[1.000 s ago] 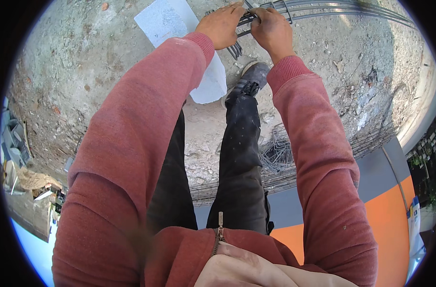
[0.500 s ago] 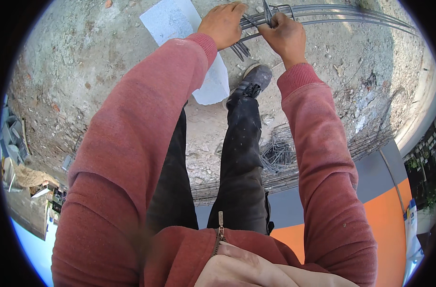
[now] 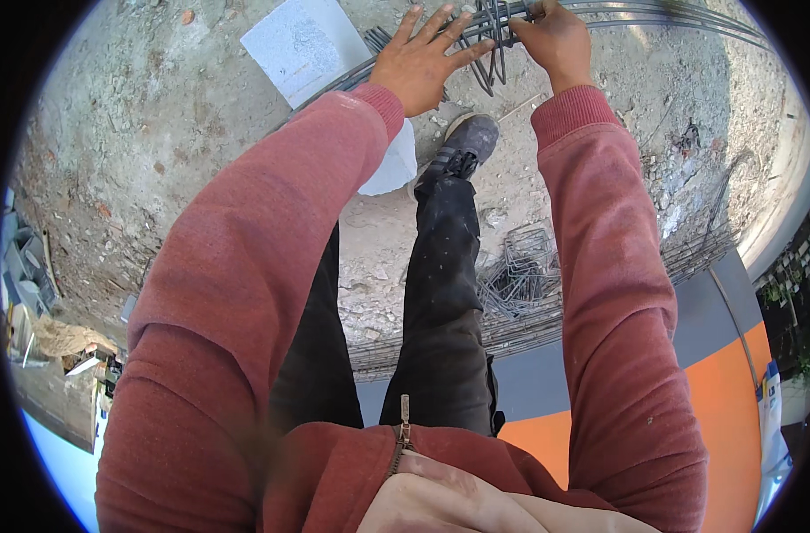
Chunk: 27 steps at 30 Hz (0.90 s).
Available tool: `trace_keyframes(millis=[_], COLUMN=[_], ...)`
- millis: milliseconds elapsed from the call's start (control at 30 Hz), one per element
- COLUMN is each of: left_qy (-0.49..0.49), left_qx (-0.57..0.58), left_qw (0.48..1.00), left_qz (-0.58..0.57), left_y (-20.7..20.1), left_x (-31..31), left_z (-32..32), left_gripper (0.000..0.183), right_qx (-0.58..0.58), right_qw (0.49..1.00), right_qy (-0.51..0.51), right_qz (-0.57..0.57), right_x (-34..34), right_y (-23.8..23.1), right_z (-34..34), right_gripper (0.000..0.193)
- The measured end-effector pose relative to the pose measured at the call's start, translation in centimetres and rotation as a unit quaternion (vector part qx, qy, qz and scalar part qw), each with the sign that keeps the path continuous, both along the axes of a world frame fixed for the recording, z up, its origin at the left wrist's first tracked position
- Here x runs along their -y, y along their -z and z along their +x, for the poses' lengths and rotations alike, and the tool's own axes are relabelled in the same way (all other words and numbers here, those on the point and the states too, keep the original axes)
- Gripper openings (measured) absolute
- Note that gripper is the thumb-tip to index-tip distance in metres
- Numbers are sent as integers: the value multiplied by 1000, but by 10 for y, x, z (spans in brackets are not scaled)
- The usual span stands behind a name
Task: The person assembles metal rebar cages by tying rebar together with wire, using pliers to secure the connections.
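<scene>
Up top of the frame, my left hand point(image 3: 420, 67) lies spread open on the steel bars point(image 3: 489, 44), right hand point(image 3: 556, 40) gripping them beside it.

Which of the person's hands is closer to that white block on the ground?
Left. The left hand lies just right of the white block; the right hand is farther right, on the steel bars.

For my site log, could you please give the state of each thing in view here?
Left hand: open, fingers spread on the rebar cage.
Right hand: closed around a bar.
Rebar cage: lying on the ground.
Loose stirrups: heaped by the leg.
White block: lying flat.
</scene>
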<state>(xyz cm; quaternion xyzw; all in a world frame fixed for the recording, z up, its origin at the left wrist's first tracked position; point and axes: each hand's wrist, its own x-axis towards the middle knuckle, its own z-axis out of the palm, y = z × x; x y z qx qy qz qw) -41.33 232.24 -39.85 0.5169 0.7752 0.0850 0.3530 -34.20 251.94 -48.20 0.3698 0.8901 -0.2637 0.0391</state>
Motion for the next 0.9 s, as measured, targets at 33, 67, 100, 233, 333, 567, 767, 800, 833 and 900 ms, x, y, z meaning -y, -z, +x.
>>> trace_keyframes(millis=[33,67,100,233,333,567,767,800,833,900], left_qy=[2,23,44,26,17,28,21,15,18,3], left_qx=[0,27,55,-51,-62,-42,-57,-56,-56,-45], left_qw=[1000,999,995,997,995,999,997,996,996,998], left_qz=[0,-33,-65,52,82,18,54,67,67,43], left_y=[-5,-10,-12,23,30,18,28,28,26,23], left_x=[-4,-9,-14,-10,-17,-15,-13,-14,-14,-16], left_z=[-1,-4,-5,7,19,6,11,11,11,11], left_gripper=[72,71,70,66,61,54,51,52,52,52], right_qx=[42,42,-53,-170,-107,59,20,20,23,42], right_qw=[997,997,997,984,982,997,996,996,998,996], right_qy=[12,14,-2,-51,22,13,54,55,49,71], right_qz=[-67,-66,-61,-10,-152,41,-63,-64,-31,-26], right_x=[0,2,5,9,3,11,14,12,11,8], right_y=[9,15,23,45,44,-78,-37,-30,-25,-18], right_z=[-4,0,3,5,12,29,83,79,74,66], right_gripper=[21,21,19,20,19,26,20,20,19,22])
